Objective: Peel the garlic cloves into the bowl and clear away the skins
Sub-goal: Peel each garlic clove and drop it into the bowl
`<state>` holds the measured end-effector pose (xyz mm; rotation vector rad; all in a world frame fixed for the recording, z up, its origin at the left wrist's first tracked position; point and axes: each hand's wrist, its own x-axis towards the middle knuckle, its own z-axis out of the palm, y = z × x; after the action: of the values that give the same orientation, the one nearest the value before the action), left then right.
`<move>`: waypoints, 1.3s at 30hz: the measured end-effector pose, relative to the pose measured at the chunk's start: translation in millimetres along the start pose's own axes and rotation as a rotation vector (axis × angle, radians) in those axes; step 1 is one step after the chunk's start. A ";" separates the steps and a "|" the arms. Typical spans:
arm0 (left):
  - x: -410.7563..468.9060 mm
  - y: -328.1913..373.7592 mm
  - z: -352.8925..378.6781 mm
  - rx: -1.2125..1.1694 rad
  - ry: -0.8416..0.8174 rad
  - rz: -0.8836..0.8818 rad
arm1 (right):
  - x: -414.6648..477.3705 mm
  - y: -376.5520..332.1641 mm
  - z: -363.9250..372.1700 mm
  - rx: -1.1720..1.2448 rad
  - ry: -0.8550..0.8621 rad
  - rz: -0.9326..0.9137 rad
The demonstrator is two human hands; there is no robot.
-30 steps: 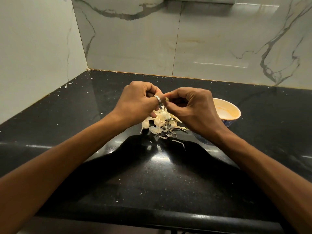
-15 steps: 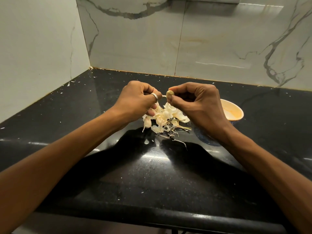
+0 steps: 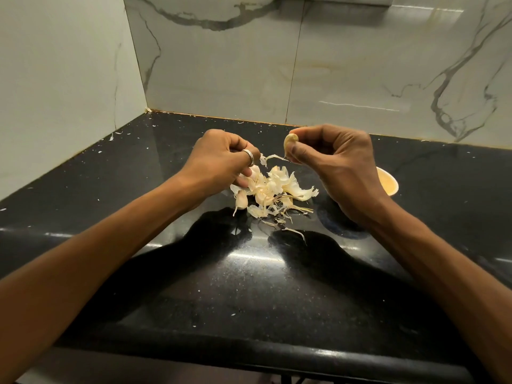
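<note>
Hands have drawn apart since a second ago: right hand (image 3: 342,167) pinches the bared clove (image 3: 291,140), left hand (image 3: 219,159) pinches its trailing skin (image 3: 273,157), tearing it free above the pile (image 3: 273,191) mid-surface (image 3: 249,286); bowl (image 3: 390,184) sits toward the right edge.

So I'm counting two hands here, a left hand (image 3: 219,159) and a right hand (image 3: 338,167), with one ring (image 3: 249,156) showing on the left. One peeled clove (image 3: 291,141) is getting pinched and one skin strip (image 3: 273,157) is trailing off it. One bowl (image 3: 388,184) is peeking out. One pile of skins (image 3: 277,192) is lying on the one countertop (image 3: 249,286), too tangled for counting, with at least one unpeeled clove (image 3: 241,200) sitting at its edge.
</note>
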<state>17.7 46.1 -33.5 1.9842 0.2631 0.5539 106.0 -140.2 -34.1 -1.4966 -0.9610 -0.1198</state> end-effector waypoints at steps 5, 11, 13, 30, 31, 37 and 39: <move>1.4 0.1 -1.3 0.004 0.023 0.013 | 3.4 -0.6 -2.0 0.010 0.058 -0.010; 1.1 0.1 -1.6 0.016 0.022 0.015 | 4.5 -2.7 -5.6 0.000 0.098 -0.034; 0.1 1.2 -1.7 0.014 0.017 0.012 | 4.1 -2.4 -4.1 0.000 0.088 -0.019; -3.5 2.5 -4.2 0.061 -0.007 0.215 | 3.0 -1.1 -4.2 -0.115 0.033 -0.002; -4.1 2.6 -2.8 0.069 -0.012 0.225 | 2.9 -0.7 -4.2 -0.116 0.034 0.002; -2.9 -3.4 3.6 0.274 0.099 0.328 | 2.3 3.6 -2.9 -0.179 0.011 0.017; -1.0 -5.3 2.2 0.310 0.141 0.347 | 2.1 3.5 -2.4 -0.188 0.006 0.021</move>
<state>18.1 46.4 -39.3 2.3129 0.0926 0.9221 110.6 -140.7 -35.1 -1.6775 -0.9492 -0.2047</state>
